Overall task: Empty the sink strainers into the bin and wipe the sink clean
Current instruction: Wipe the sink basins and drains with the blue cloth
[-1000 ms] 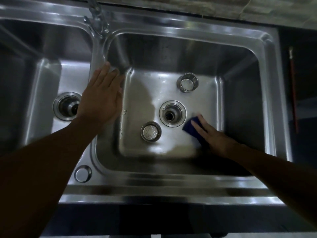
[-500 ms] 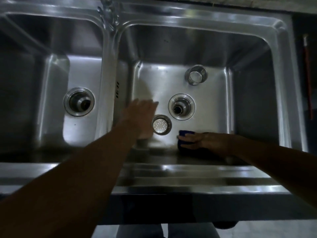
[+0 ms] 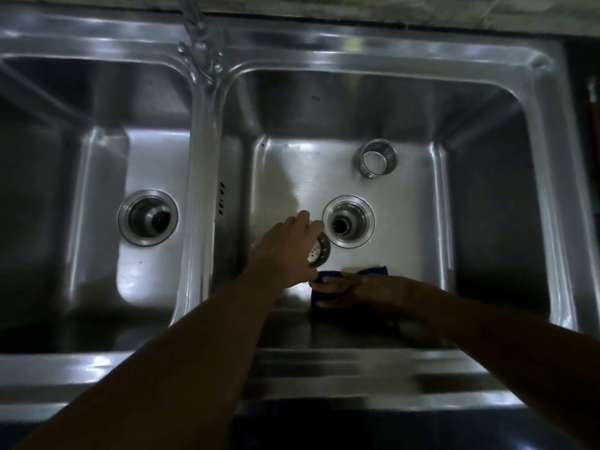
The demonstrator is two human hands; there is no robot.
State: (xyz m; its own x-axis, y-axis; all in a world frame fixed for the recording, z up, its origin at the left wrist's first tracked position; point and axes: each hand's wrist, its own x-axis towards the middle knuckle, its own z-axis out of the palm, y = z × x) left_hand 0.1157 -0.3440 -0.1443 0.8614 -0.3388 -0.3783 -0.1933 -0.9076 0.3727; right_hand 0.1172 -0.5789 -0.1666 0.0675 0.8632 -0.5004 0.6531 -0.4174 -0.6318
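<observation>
Dim light falls on a stainless double-bowl sink [image 3: 207,164] seen from the head camera, with a faucet [image 3: 198,50] rising at the back above the divider. Both drains stand open: the left drain [image 3: 148,217] in the far bowl and the right drain [image 3: 348,221] just beyond the left hand's fingers [image 3: 303,219].

The left hand [image 3: 285,251] curls over a perforated strainer basket [image 3: 319,253] lying on the bowl floor right beside that drain; the fingers look wrapped about its rim, though contact on the hidden side cannot be confirmed. Likely the basket is being taken up so the steel beneath it can be wiped.

Just nearer than those fingers, the right hand [image 3: 367,292] presses a blue sponge [image 3: 328,289] flat against the front floor of the bowl, fingers spread over it and bearing down, as wiping requires.

A second strainer cup [image 3: 378,157] sits well beyond both hands near the back wall, probably parked there out of the sponge's path. No bin is in view; I cannot tell whether the strainers hold any debris.
</observation>
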